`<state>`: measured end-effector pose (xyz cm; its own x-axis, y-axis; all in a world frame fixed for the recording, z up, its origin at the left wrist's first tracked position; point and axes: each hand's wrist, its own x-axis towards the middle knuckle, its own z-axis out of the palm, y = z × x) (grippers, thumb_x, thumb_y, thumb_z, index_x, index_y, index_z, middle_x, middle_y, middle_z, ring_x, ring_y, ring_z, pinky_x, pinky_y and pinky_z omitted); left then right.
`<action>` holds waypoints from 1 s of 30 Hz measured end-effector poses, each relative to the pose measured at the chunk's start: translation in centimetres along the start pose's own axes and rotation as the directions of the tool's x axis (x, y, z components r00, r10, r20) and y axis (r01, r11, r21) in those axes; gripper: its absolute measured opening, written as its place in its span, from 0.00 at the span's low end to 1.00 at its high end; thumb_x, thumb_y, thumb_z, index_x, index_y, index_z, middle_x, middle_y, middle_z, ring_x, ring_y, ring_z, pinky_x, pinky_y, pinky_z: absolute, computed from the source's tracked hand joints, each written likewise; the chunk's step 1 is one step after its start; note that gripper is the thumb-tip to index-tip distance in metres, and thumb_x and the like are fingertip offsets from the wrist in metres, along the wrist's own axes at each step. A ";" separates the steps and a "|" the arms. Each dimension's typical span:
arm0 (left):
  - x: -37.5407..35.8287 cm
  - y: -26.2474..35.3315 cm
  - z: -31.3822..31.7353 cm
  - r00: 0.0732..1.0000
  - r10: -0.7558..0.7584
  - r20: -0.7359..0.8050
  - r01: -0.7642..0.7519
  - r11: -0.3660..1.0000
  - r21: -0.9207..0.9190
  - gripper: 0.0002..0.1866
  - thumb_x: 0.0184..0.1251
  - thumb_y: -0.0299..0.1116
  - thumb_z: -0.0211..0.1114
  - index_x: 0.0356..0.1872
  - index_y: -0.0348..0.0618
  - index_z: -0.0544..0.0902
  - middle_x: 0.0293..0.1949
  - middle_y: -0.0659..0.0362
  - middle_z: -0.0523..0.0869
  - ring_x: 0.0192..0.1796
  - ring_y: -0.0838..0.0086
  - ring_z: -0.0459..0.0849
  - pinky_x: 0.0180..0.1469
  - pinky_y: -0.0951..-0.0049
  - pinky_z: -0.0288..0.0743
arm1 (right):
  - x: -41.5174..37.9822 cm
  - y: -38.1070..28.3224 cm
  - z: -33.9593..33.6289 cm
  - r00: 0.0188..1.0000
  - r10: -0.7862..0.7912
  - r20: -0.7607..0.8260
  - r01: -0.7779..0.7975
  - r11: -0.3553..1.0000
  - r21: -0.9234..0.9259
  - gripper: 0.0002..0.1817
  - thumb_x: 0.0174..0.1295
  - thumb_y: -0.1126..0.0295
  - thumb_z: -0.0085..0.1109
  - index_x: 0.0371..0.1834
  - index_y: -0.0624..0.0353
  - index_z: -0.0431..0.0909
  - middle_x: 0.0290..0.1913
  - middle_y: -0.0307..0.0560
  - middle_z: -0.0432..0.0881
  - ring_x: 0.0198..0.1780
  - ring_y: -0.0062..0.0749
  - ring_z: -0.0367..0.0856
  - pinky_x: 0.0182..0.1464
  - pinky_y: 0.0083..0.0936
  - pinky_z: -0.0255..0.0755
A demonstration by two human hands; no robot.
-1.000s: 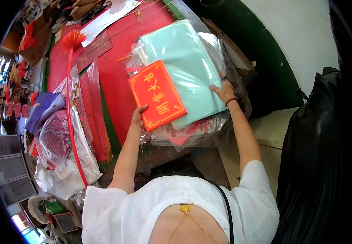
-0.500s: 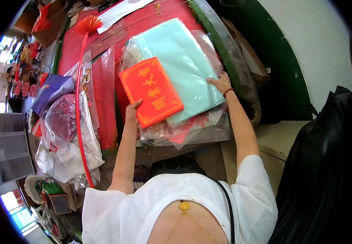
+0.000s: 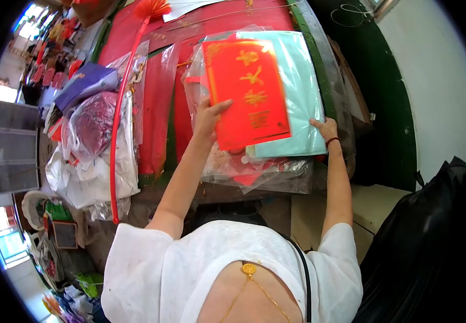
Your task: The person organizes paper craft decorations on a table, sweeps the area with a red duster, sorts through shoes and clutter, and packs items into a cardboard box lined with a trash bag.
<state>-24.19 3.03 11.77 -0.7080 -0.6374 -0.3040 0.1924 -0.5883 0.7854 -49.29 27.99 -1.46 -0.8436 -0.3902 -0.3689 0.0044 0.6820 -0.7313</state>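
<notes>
My left hand (image 3: 209, 119) grips the left edge of a flat red packet (image 3: 227, 102) with gold Chinese characters and a gold border, its thumb on the front face. The packet overlaps the left part of a pale turquoise stack of sheets (image 3: 300, 81), which looks glossy like plastic. At the stack's lower right corner, my right hand (image 3: 327, 129) holds the edge between thumb and fingers. Under both lie clear plastic sleeves (image 3: 281, 175) with red patches showing through. The right hand's fingers are partly hidden behind the edge.
A red-topped table (image 3: 216, 27) with a green edge carries all this. A long red stick (image 3: 116, 140) with a fan-like tuft lies at the left, beside a purple bag (image 3: 85, 83) and white plastic (image 3: 103, 177). A black plastic bag (image 3: 421, 231) stands at the right.
The red packet has moved up and right over the turquoise sheets in my left hand and turned more upright. The turquoise stack has also turned straighter, with my right hand still at its corner.
</notes>
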 end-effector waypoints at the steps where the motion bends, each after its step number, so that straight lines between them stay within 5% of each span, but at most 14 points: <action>1: 0.5 -0.1 1.0 0.999 -0.023 0.046 0.025 0.999 -0.048 0.17 0.49 0.22 0.61 0.43 0.31 0.72 0.36 0.51 0.80 0.35 0.68 0.81 0.37 0.72 0.77 | -0.9 -1.1 -0.4 1.000 -0.001 0.019 0.001 1.000 0.005 0.26 0.39 0.62 0.66 0.38 0.73 0.75 0.34 0.55 0.80 0.34 0.39 0.79 0.40 0.26 0.70; 8: 8.6 -9.6 2.5 0.974 -0.207 0.091 0.221 0.953 -0.207 0.16 0.50 0.25 0.62 0.40 0.27 0.72 0.35 0.48 0.79 0.35 0.64 0.81 0.36 0.66 0.79 | 1.9 3.1 0.8 0.985 -0.165 -0.049 0.157 0.979 -0.129 0.29 0.40 0.58 0.63 0.41 0.74 0.73 0.39 0.60 0.78 0.40 0.44 0.77 0.43 0.30 0.68; 10: 10.3 -12.8 0.9 0.986 -0.107 -0.129 0.153 0.891 0.428 0.18 0.50 0.28 0.63 0.40 0.26 0.72 0.34 0.45 0.79 0.34 0.61 0.81 0.39 0.62 0.76 | -0.9 0.3 0.2 0.993 -0.114 -0.009 0.110 0.974 -0.196 0.30 0.43 0.55 0.63 0.40 0.74 0.73 0.39 0.61 0.77 0.42 0.44 0.77 0.44 0.31 0.68; 11: 9.8 -12.3 1.0 0.985 -0.096 -0.142 0.148 0.897 0.418 0.18 0.50 0.28 0.63 0.40 0.26 0.72 0.34 0.45 0.79 0.34 0.61 0.81 0.39 0.62 0.76 | -0.9 0.4 0.2 0.994 -0.112 -0.005 0.109 0.977 -0.185 0.31 0.44 0.52 0.61 0.40 0.73 0.73 0.40 0.62 0.77 0.43 0.45 0.76 0.45 0.31 0.67; 12: 9.3 -11.8 1.1 0.981 0.155 -0.113 -0.015 0.647 0.763 0.21 0.50 0.33 0.63 0.41 0.25 0.71 0.35 0.45 0.79 0.35 0.60 0.80 0.41 0.62 0.74 | -0.6 0.2 0.1 0.991 -0.131 0.007 0.130 0.973 -0.192 0.31 0.44 0.52 0.61 0.40 0.73 0.73 0.40 0.62 0.77 0.43 0.45 0.76 0.45 0.31 0.67; 13: 8.7 -11.4 0.9 0.935 0.355 0.008 -0.101 0.245 0.964 0.25 0.51 0.37 0.62 0.43 0.25 0.70 0.36 0.44 0.78 0.37 0.59 0.80 0.43 0.62 0.72 | -0.6 0.4 0.2 0.992 -0.128 -0.006 0.125 0.977 -0.172 0.31 0.45 0.51 0.61 0.40 0.73 0.73 0.40 0.62 0.76 0.43 0.46 0.76 0.45 0.32 0.67; 15: 7.6 -10.0 -2.4 0.914 0.407 0.002 -0.071 0.155 0.985 0.28 0.51 0.42 0.60 0.46 0.27 0.68 0.41 0.43 0.76 0.42 0.58 0.77 0.47 0.60 0.69 | -0.3 1.3 0.5 0.991 -0.127 -0.040 0.116 0.972 -0.202 0.33 0.46 0.50 0.60 0.41 0.74 0.73 0.41 0.63 0.76 0.44 0.48 0.75 0.45 0.33 0.67; 19: 4.4 -8.3 -10.8 0.699 0.641 -0.316 0.311 0.125 0.942 0.33 0.53 0.53 0.53 0.53 0.36 0.65 0.54 0.46 0.67 0.58 0.55 0.63 0.55 0.59 0.60 | -0.2 1.7 1.1 0.992 -0.096 -0.087 0.070 0.964 -0.258 0.32 0.47 0.51 0.60 0.42 0.74 0.72 0.41 0.63 0.76 0.44 0.48 0.74 0.46 0.33 0.66; 21: 6.1 -13.5 -17.5 0.807 0.444 -0.389 0.456 -0.050 0.889 0.36 0.53 0.51 0.53 0.56 0.32 0.60 0.53 0.38 0.66 0.56 0.50 0.64 0.57 0.55 0.58 | -1.4 0.5 1.1 0.991 -0.105 -0.083 0.086 0.975 -0.206 0.30 0.48 0.53 0.61 0.39 0.75 0.73 0.38 0.63 0.77 0.41 0.45 0.76 0.44 0.32 0.67; 22: 3.7 -11.9 -14.1 0.836 0.382 -0.395 0.375 0.128 0.918 0.36 0.53 0.48 0.54 0.57 0.32 0.58 0.55 0.37 0.64 0.57 0.50 0.64 0.58 0.58 0.59 | -1.0 0.8 1.0 0.990 -0.110 -0.086 0.096 0.983 -0.154 0.29 0.48 0.54 0.61 0.37 0.76 0.74 0.36 0.62 0.78 0.39 0.43 0.77 0.42 0.32 0.67; 23: 3.6 -11.9 -13.5 0.932 0.159 -0.327 0.245 0.389 0.888 0.33 0.53 0.43 0.53 0.56 0.31 0.58 0.55 0.36 0.63 0.58 0.50 0.65 0.57 0.60 0.61 | -0.9 0.6 0.9 0.987 -0.127 -0.096 0.105 0.972 -0.208 0.28 0.48 0.54 0.62 0.36 0.76 0.75 0.34 0.62 0.78 0.37 0.42 0.78 0.41 0.32 0.68; 25: 4.6 -14.1 -11.3 0.897 0.304 -0.320 0.229 0.299 0.926 0.26 0.52 0.34 0.49 0.53 0.29 0.62 0.52 0.35 0.66 0.54 0.49 0.68 0.56 0.60 0.63 | -0.9 -0.9 0.0 0.985 -0.126 -0.121 0.086 0.952 -0.295 0.27 0.47 0.55 0.62 0.33 0.75 0.76 0.31 0.61 0.79 0.34 0.41 0.78 0.39 0.32 0.68; 30: 4.3 -14.1 -11.0 0.952 0.182 -0.245 0.141 0.451 0.881 0.23 0.49 0.30 0.53 0.48 0.31 0.66 0.46 0.39 0.71 0.49 0.50 0.72 0.52 0.60 0.66 | 1.3 -1.4 -1.6 0.990 -0.107 -0.096 0.061 0.917 -0.395 0.26 0.47 0.60 0.61 0.40 0.74 0.73 0.40 0.64 0.77 0.41 0.48 0.76 0.45 0.35 0.66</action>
<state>-22.49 3.10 -6.56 -0.4727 -0.8359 -0.2789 -0.6114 0.0832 0.7869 -51.26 27.49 -0.05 -0.8869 -0.3997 -0.2314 -0.2595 0.8458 -0.4662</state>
